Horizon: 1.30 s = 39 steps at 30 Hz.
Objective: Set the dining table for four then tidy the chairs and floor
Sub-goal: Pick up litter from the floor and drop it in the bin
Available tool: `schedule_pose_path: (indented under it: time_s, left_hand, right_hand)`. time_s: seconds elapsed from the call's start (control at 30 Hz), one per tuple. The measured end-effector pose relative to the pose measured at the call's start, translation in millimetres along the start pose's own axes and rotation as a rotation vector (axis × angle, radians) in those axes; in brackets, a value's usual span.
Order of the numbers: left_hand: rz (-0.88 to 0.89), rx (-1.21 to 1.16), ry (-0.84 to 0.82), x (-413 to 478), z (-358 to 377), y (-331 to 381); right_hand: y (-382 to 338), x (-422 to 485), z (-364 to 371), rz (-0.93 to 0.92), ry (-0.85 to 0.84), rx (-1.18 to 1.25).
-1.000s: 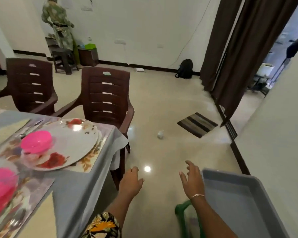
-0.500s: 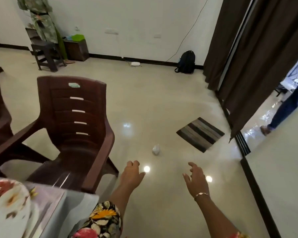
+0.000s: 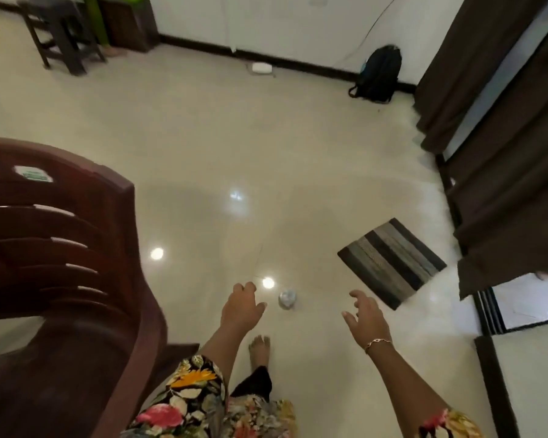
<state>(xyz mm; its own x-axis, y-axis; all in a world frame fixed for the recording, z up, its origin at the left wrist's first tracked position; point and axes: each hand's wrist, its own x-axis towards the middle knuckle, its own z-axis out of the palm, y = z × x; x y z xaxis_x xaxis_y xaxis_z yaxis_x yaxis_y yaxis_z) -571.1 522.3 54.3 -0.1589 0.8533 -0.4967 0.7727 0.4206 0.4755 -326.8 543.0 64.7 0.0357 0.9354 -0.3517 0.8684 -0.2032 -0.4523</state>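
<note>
The left hand (image 3: 242,306) and right hand (image 3: 366,316) reach forward over the floor (image 3: 203,137), fingers loosely spread, neither one holding or touching anything. Between them, nearer the left hand, a small crumpled scrap (image 3: 287,298) lies on the glossy cream tiles, just ahead of a bare foot (image 3: 259,349). A brown plastic chair (image 3: 76,279) stands at the left. A striped mat (image 3: 391,262) lies to the right, near dark curtains (image 3: 503,121). A black backpack (image 3: 378,74) leans against the far wall.
</note>
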Motion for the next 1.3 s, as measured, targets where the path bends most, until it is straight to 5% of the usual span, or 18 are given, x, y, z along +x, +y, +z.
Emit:
schedule_pose_path:
  time_s: [0.3,0.67,0.87,1.0,1.3]
  left_hand:
    - [-0.126,-0.049,-0.1,186,-4,22]
    - [-0.257,-0.036,-0.232,362,136,-90]
    - [-0.354,0.007,-0.255,383,180,-156]
    - [-0.389,0.006,-0.259,387,199,-171]
    - [-0.414,-0.09,-0.234,363,179,-125]
  right_hand:
    - [-9,207,49,0.177,-0.307,0.006]
    - [75,418,287,0.248,-0.665,-0.205]
    - [109,453,377,0.444,-0.625,0.017]
    - [119,463,411,0.392,-0.55,0.025]
    - [97,459,354,0.33,-0.432,0.161]
